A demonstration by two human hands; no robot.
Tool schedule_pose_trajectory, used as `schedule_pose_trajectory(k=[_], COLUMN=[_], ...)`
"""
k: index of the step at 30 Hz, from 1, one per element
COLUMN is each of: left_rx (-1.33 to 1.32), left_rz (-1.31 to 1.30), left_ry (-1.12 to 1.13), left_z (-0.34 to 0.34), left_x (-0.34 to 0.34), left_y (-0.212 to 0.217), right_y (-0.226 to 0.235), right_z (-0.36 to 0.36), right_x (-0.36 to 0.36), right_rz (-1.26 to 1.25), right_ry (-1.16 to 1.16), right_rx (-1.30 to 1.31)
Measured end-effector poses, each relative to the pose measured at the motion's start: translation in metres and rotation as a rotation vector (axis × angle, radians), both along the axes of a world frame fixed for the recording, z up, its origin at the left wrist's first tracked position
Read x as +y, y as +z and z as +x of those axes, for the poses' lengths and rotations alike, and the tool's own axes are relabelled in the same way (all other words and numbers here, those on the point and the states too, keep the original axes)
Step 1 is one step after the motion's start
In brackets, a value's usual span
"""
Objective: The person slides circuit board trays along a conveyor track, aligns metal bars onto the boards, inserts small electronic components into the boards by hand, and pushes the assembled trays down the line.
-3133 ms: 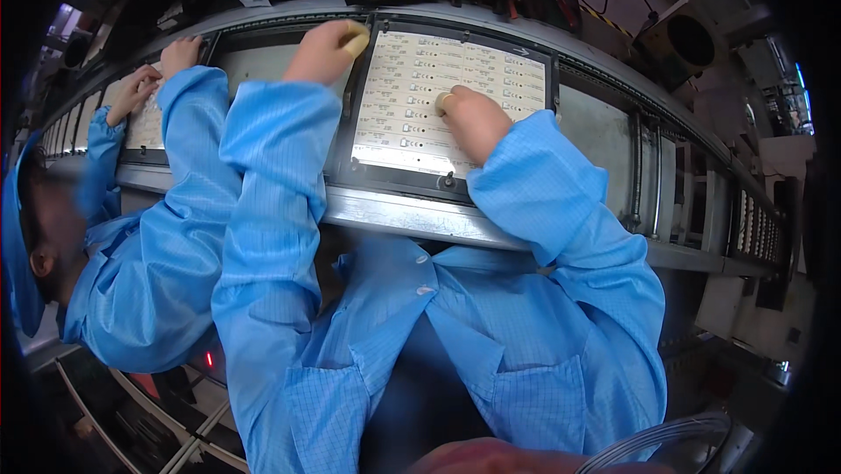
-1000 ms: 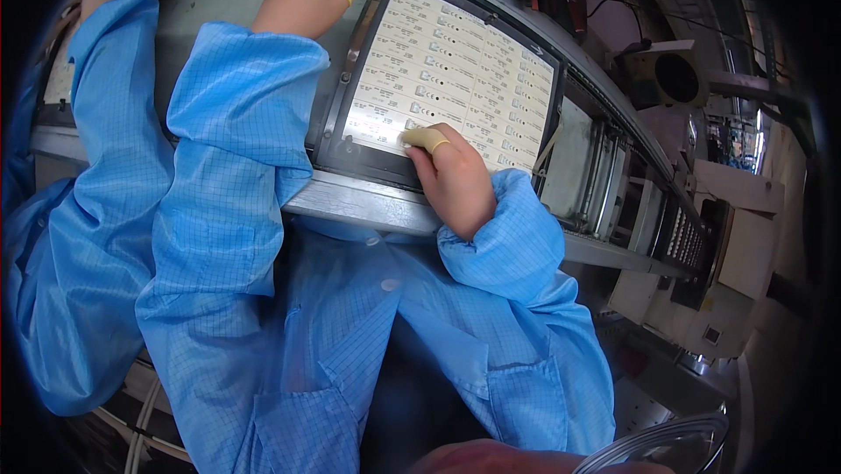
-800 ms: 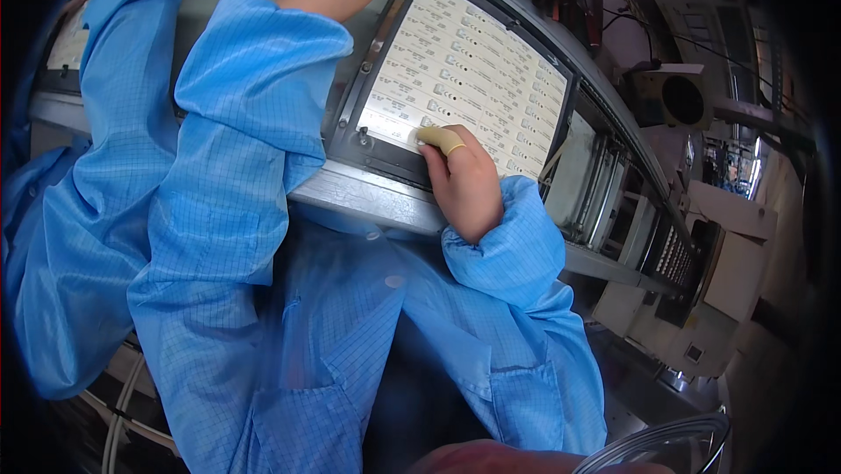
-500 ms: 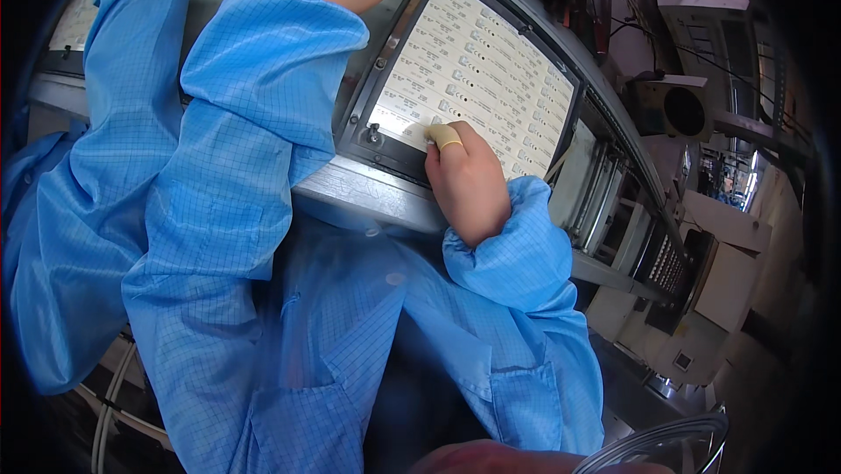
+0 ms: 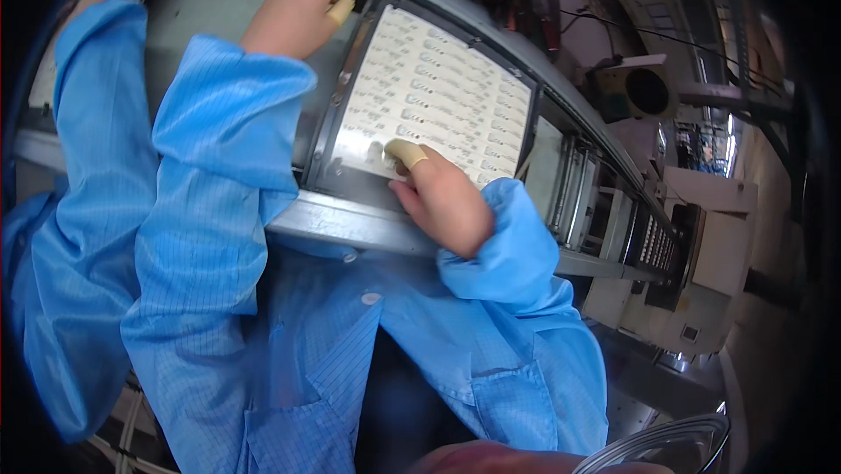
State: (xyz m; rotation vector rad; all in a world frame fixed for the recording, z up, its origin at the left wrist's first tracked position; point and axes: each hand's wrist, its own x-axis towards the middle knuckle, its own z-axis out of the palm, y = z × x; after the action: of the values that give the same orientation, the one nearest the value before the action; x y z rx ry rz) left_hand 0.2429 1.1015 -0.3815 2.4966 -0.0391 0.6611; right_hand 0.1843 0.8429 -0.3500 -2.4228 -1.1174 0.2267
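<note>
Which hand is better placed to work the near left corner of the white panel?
Right. The right hand already has a capped fingertip on that corner of the white panel, while the left hand rests at the far corner of the dark frame.

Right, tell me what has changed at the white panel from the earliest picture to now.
The right hand has come from the panel's right side down to its lower edge, its capped fingertip pressing the white panel near the lower left corner. The left hand stays at the frame's upper left corner. Nothing was picked up or let go. The panel stays in its dark frame; the other person's blue sleeve remains alongside.
</note>
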Motion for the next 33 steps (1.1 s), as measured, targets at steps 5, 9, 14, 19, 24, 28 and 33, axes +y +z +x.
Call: schedule_pose_trajectory(k=[5,9,14,19,24,28,33], left_rx=[0.004,0.076,0.1,0.149,0.163,0.229,0.121], left_rz=[-0.064,-0.062,-0.054,-0.076,-0.071,-0.075,-0.539], left_ry=[0.006,0.04,0.048,0.095,0.097,0.113,-0.122], left_z=[-0.009,-0.018,-0.012,-0.011,-0.013,-0.017,-0.013], left_x=[-0.001,-0.003,-0.005,0.004,0.003,0.0,-0.014], left_y=[-0.002,0.006,0.011,0.01,0.015,0.025,0.031], right_y=[0.05,0.042,0.011,0.002,0.021,0.06,0.079], right_z=[0.064,0.172,0.286,0.311,0.304,0.257,0.151], right_x=[-0.033,-0.044,-0.037,-0.008,-0.019,-0.045,-0.09], right_rz=[-0.091,-0.101,-0.181,-0.312,-0.1,0.431,0.704], right_ry=[-0.052,-0.343,-0.483,-0.528,-0.593,-0.57,-0.239], right_rx=[0.075,-0.141,-0.328,-0.305,0.079,0.632,0.882])
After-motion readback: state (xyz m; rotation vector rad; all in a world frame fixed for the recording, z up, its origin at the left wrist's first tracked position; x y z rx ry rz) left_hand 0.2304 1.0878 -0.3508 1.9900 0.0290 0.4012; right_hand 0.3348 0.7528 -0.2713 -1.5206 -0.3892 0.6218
